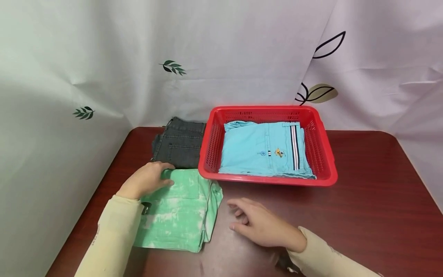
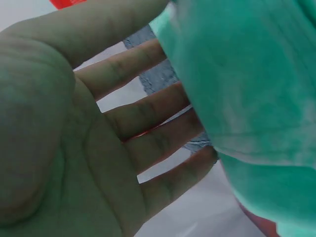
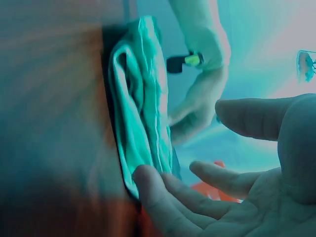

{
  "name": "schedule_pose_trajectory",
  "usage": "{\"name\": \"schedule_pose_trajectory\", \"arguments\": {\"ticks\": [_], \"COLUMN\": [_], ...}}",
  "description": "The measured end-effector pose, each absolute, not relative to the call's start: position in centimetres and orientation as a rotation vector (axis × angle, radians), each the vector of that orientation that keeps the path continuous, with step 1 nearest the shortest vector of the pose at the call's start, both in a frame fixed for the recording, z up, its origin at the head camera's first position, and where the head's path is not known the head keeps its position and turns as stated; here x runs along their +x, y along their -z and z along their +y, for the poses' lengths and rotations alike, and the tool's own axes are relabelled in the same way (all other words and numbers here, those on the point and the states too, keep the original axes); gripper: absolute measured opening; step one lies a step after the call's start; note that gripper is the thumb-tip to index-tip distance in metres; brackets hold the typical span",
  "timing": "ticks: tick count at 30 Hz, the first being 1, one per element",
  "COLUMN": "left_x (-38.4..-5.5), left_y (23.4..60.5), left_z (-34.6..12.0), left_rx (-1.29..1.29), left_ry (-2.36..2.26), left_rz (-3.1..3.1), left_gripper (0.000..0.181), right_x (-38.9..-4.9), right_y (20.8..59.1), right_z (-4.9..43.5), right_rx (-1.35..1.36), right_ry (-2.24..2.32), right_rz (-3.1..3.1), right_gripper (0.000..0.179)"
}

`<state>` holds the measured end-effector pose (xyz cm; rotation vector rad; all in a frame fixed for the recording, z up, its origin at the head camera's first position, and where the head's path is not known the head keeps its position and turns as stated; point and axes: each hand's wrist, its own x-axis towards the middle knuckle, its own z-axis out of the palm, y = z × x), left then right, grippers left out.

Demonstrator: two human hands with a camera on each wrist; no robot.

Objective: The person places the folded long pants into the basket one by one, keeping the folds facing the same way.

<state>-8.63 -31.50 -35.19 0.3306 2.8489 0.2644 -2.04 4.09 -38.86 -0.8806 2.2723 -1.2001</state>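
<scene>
Folded green-and-white mottled pants point(image 1: 176, 221) lie on the table in front of the basket. My left hand point(image 1: 147, 180) is at their far left edge, thumb over the cloth. In the left wrist view that hand's straight fingers point(image 2: 148, 113) reach to the edge of the green cloth point(image 2: 252, 89), which hides some fingertips. My right hand point(image 1: 261, 223) hovers to the right of the pants, fingers loosely bent and holding nothing. The right wrist view shows the layered fold of the pants point(image 3: 143, 108) side-on, beyond the right fingers.
A red plastic basket point(image 1: 328, 161) at the back holds folded light-blue pants point(image 1: 245, 150) with a striped band. Folded dark grey jeans point(image 1: 183, 142) lie left of it, behind the green pants. The reddish-brown table point(image 1: 373, 200) extends to the right. Light curtains point(image 1: 242, 50) hang behind.
</scene>
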Motion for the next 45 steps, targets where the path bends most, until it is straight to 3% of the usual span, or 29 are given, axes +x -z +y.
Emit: {"name": "schedule_pose_trajectory", "arguments": {"ticks": [9, 45], "left_x": [-8.8, -7.0], "left_y": [35.9, 36.5], "left_z": [-32.3, -31.6], "left_rx": [0.262, 0.240], "left_ry": [-0.339, -0.249], "left_rz": [2.808, 2.839], "left_gripper": [0.052, 0.056], "right_x": [-1.4, -0.6], "right_y": [39.5, 41.4], "right_z": [2.0, 0.9], "right_rx": [-0.834, -0.705], "right_ry": [1.248, 1.483], "right_rz": [1.969, 1.680], "right_gripper": [0.065, 0.056]}}
